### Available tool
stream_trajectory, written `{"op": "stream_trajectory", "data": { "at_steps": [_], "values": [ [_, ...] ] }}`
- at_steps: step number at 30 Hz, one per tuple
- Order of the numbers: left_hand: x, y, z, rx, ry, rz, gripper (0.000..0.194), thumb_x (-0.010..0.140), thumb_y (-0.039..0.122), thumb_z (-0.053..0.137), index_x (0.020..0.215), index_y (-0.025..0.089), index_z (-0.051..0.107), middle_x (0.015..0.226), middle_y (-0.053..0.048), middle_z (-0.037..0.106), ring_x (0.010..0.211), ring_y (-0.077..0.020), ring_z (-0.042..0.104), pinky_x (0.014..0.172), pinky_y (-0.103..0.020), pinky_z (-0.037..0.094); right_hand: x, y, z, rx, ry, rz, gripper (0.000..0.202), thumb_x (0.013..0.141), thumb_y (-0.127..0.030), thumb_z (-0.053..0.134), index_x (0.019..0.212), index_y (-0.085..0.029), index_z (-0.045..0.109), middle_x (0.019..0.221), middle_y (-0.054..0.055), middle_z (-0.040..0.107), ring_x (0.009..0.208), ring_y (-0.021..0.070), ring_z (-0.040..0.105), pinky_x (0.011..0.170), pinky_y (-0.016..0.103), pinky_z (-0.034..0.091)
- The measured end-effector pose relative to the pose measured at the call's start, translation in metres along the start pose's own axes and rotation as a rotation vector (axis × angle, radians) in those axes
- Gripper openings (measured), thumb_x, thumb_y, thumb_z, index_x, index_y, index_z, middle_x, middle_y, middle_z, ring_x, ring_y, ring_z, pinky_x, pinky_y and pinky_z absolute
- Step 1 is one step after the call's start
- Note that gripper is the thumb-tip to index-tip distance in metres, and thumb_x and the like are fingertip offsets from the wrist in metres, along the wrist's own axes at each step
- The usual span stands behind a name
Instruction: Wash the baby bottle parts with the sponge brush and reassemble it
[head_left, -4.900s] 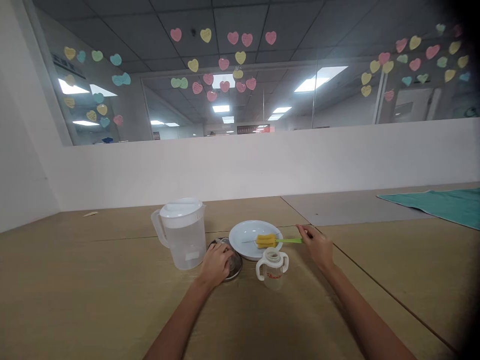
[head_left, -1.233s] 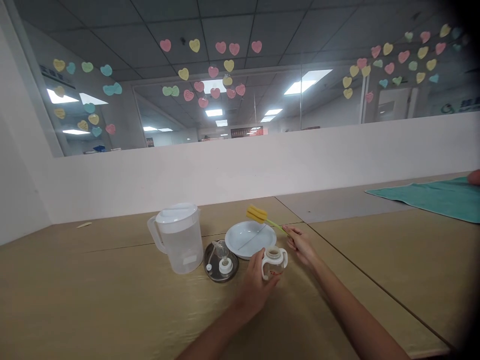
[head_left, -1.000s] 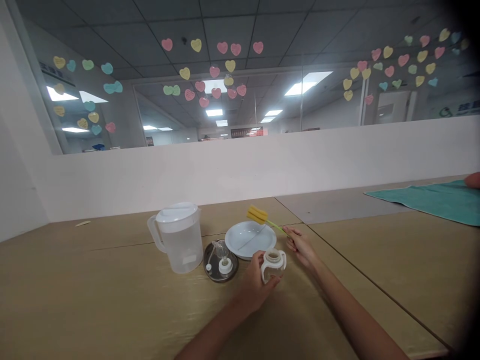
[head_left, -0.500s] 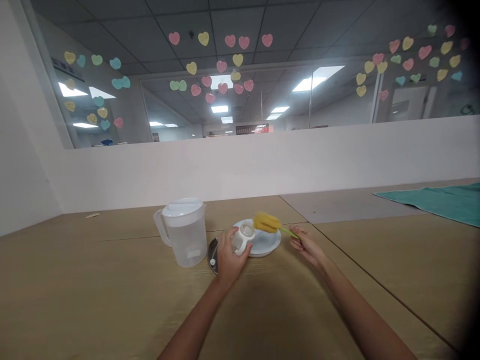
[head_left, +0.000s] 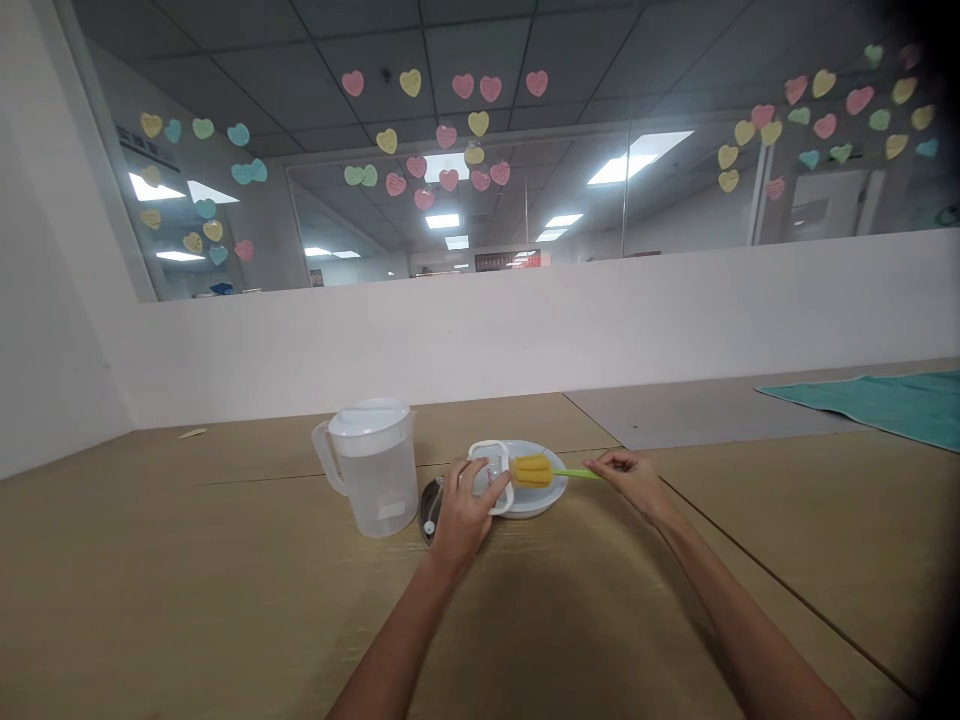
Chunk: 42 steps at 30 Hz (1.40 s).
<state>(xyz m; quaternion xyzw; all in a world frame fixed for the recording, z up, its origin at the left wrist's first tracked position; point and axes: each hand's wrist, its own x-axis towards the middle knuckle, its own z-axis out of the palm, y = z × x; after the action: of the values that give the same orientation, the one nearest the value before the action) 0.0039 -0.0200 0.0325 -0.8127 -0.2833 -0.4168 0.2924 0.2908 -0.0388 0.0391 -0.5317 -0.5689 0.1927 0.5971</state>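
My left hand (head_left: 463, 510) is wrapped round a clear baby bottle (head_left: 495, 467) with white side handles. It holds the bottle on its side, mouth to the right, over a white bowl (head_left: 561, 487). A yellow sponge bottle brush (head_left: 533, 470) has its head at the bottle's mouth; whether the tip is inside I cannot tell. My right hand (head_left: 628, 480) pinches the end of the brush's thin green handle. Partly hidden behind my left hand, a dark round tray (head_left: 427, 497) bears a small white piece with a tube.
Left of my hands stands a lidded translucent pitcher (head_left: 379, 485) with its handle to the left. A green cloth (head_left: 885, 400) lies at the far right. Behind the table rises a white wall (head_left: 480, 345) with a window above, dotted with heart-shaped notes.
The bottle has turned so its mouth faces right toward the brush. The brush has come down level with it, and my right hand has shifted slightly right.
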Motion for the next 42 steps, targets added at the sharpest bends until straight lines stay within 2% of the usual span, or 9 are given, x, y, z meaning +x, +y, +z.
{"op": "stream_trajectory", "data": {
  "at_steps": [4,6,9,15,21,27,31,37,42],
  "values": [
    [0.002,0.000,0.000,0.037,-0.019,0.082,0.054,0.075,0.003,0.048,0.120,0.031,0.054,0.116,-0.009,0.047,0.108,-0.0249,0.041,0.093,-0.046,0.040,-0.004,-0.005,0.010,-0.036,-0.033,-0.079,0.042,0.062,-0.057,0.065,0.057,-0.015,0.065,0.054,0.001,0.052,0.055,0.0116,0.043,0.052,0.024,0.033],
    [0.003,0.000,0.000,0.044,-0.057,0.129,0.056,0.075,0.002,0.046,0.122,0.032,0.052,0.116,-0.009,0.048,0.107,-0.0242,0.042,0.092,-0.045,0.041,-0.006,-0.006,0.016,-0.033,-0.044,-0.077,0.040,0.062,-0.055,0.066,0.058,-0.015,0.065,0.055,0.001,0.053,0.056,0.0120,0.044,0.053,0.024,0.034],
    [0.007,0.000,0.000,0.061,-0.099,0.124,0.055,0.076,0.002,0.045,0.122,0.031,0.052,0.115,-0.009,0.049,0.106,-0.0236,0.043,0.093,-0.044,0.041,-0.007,-0.005,0.024,0.004,-0.046,-0.040,0.041,0.059,-0.055,0.068,0.059,-0.015,0.066,0.056,0.002,0.055,0.055,0.0120,0.044,0.052,0.024,0.034],
    [0.007,-0.001,0.002,0.105,-0.072,0.112,0.052,0.077,0.002,0.046,0.119,0.032,0.055,0.113,-0.008,0.052,0.106,-0.0223,0.046,0.095,-0.043,0.040,-0.006,0.001,0.032,0.049,-0.049,-0.015,0.045,0.057,-0.060,0.068,0.058,-0.015,0.066,0.050,0.000,0.051,0.050,0.0102,0.041,0.048,0.024,0.032],
    [0.005,0.002,0.000,0.113,-0.027,0.080,0.046,0.079,0.005,0.049,0.116,0.032,0.057,0.112,-0.008,0.053,0.104,-0.0218,0.048,0.093,-0.042,0.042,-0.010,-0.003,0.036,0.058,-0.056,-0.007,0.045,0.057,-0.061,0.067,0.060,-0.016,0.066,0.051,0.000,0.051,0.051,0.0104,0.041,0.049,0.024,0.032],
    [0.008,0.013,-0.002,0.061,-0.016,0.168,0.042,0.081,0.008,0.049,0.115,0.032,0.056,0.109,-0.007,0.055,0.105,-0.0207,0.049,0.094,-0.042,0.041,-0.013,-0.006,0.046,0.079,-0.109,-0.047,0.040,0.057,-0.056,0.069,0.060,-0.016,0.066,0.058,0.001,0.057,0.057,0.0120,0.046,0.055,0.024,0.036],
    [0.011,0.007,-0.002,0.095,-0.027,0.096,0.043,0.080,0.006,0.048,0.114,0.031,0.058,0.112,-0.008,0.056,0.106,-0.0211,0.050,0.096,-0.042,0.040,-0.007,-0.006,0.035,0.078,-0.078,-0.008,0.039,0.057,-0.054,0.070,0.060,-0.015,0.066,0.056,0.001,0.056,0.052,0.0099,0.043,0.050,0.023,0.033],
    [0.009,-0.005,0.000,0.143,0.007,0.104,0.046,0.079,0.001,0.046,0.111,0.030,0.059,0.109,-0.007,0.057,0.107,-0.0204,0.050,0.098,-0.043,0.039,0.005,0.008,0.008,0.073,-0.046,0.156,0.042,0.055,-0.055,0.070,0.065,-0.015,0.065,0.047,-0.004,0.046,0.043,0.0067,0.033,0.040,0.022,0.024],
    [0.002,-0.015,0.001,0.156,-0.021,0.098,0.048,0.077,-0.001,0.049,0.112,0.030,0.058,0.111,-0.007,0.057,0.109,-0.0207,0.049,0.100,-0.045,0.037,0.014,0.046,-0.010,0.070,0.199,0.272,0.042,0.063,-0.057,0.061,0.073,-0.016,0.062,0.043,-0.005,0.039,0.038,0.0083,0.030,0.037,0.024,0.026]
  ]
}}
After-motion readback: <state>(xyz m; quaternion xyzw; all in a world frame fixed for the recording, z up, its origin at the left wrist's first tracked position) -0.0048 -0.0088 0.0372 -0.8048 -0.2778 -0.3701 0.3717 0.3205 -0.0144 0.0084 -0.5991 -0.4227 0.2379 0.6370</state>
